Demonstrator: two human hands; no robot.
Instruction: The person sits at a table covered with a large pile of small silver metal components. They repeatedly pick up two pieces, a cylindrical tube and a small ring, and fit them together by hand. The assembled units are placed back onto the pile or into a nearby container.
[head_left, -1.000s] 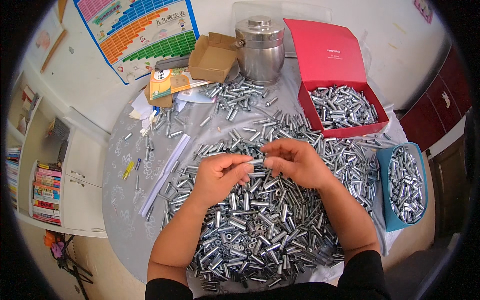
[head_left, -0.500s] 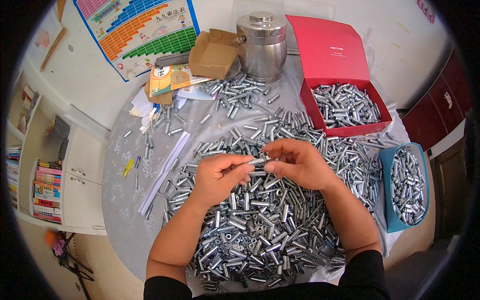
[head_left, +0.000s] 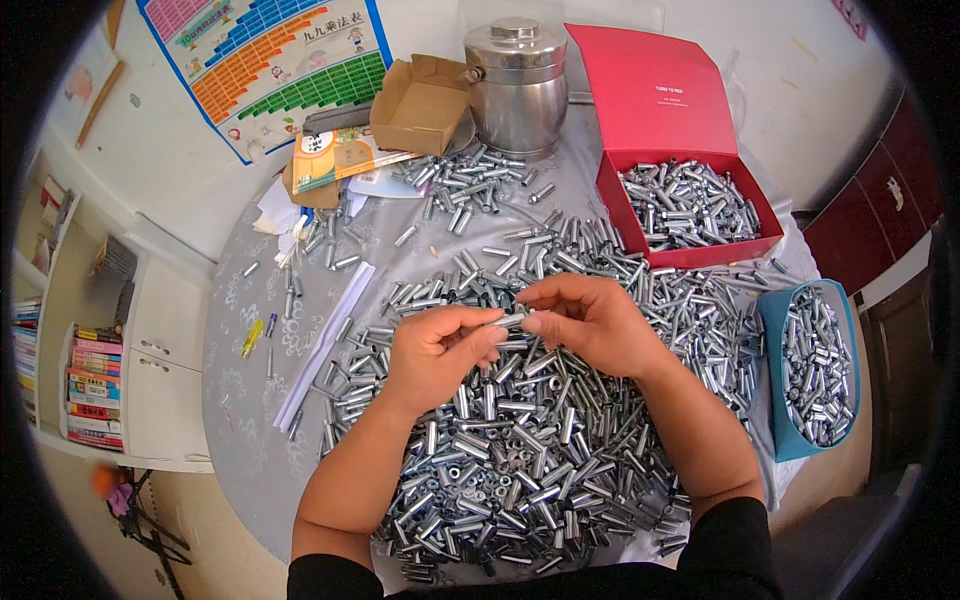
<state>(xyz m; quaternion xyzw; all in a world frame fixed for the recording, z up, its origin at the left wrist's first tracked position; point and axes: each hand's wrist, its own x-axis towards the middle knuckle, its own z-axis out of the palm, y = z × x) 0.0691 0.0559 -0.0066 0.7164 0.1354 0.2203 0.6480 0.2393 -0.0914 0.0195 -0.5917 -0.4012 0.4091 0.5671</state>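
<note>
left hand [head_left: 437, 347] and right hand [head_left: 590, 322] pinching one small metal sleeve [head_left: 510, 322] above sleeve pile [head_left: 520, 460]; loose grip could drop it, lost among identical ones.

home room used for piecework | round table [head_left: 250, 400] with patterned cloth, heaped with small metal tubes [head_left: 520, 450] | children's chart poster [head_left: 270, 60] on wall behind table | bookshelf [head_left: 95, 390] left of table | red cabinet [head_left: 880, 200] right of table

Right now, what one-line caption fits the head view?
Left hand and right hand pinch a small metal tube together above a heap of metal tubes on a table.
</note>
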